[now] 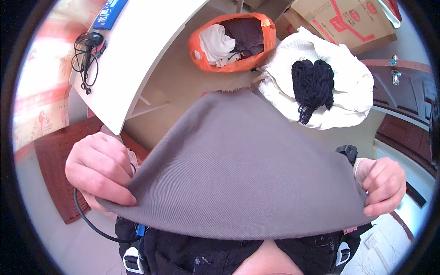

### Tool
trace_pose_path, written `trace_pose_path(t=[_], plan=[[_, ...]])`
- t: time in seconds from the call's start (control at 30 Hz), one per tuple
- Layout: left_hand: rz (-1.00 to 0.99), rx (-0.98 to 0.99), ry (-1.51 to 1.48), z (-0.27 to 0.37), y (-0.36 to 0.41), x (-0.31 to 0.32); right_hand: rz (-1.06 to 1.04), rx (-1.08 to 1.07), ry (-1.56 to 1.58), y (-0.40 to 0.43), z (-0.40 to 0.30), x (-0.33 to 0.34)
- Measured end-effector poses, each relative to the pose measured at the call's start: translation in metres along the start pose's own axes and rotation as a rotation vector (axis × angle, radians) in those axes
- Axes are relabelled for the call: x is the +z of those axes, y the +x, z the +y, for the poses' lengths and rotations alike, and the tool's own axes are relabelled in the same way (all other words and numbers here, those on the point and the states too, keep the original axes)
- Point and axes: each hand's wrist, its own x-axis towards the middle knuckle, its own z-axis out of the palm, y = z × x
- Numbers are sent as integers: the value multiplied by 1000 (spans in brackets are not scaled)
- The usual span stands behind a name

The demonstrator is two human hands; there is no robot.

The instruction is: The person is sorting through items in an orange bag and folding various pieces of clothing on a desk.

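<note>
A grey woven cloth (240, 165) with a fringed far end hangs stretched between my two hands, in front of my body. My left hand (99, 168) pinches its near left corner between thumb and fingers. At the near right corner, my right hand (385, 185) grips the edge with curled fingers. The cloth's near edge sags in a shallow curve over my dark clothing (206, 254). Its far end narrows and drops away toward the floor. A small black device (348, 153) sits at my right wrist.
Beyond the cloth, a folded black fringed knit (312, 86) lies on a white fabric pile (354, 82). An orange bag (233, 67) holds clothes. Cardboard boxes (347, 24) stand at the back right. A white table (144, 44) at left bears a cabled black device (90, 41) and a blue box (109, 13).
</note>
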Motion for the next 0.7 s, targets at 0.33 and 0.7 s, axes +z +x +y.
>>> trace_pose_path(t=[0.33,0.7], plan=[[-177,68,-195,-1,20,16,-183,-218,273,6,38,7],[-6,321,-223,4,28,25,9,-502,360,23,49,18]])
